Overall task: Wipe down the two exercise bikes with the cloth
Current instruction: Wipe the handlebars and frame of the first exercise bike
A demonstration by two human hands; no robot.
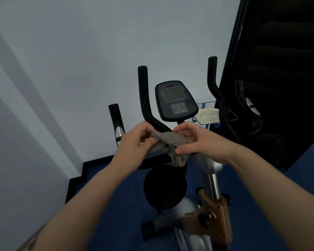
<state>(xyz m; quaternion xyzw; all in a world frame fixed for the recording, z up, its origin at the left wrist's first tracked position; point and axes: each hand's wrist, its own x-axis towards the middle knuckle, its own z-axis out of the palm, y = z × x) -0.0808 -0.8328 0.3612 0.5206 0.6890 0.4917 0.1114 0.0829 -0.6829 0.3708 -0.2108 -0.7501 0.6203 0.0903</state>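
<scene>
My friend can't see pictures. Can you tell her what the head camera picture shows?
Two bare hands, the left hand and the right hand, hold a crumpled grey cloth between them above an exercise bike. Behind the cloth stand the bike's black handlebars and its dark console screen, with a pale wall and blue floor around.

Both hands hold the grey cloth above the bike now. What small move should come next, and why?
Probably lower the bunched grey cloth onto the black handlebar just beneath it and start wiping. The left hand and the right hand both pinch the cloth in front of the console, and it seems not yet pressed on any surface.
</scene>
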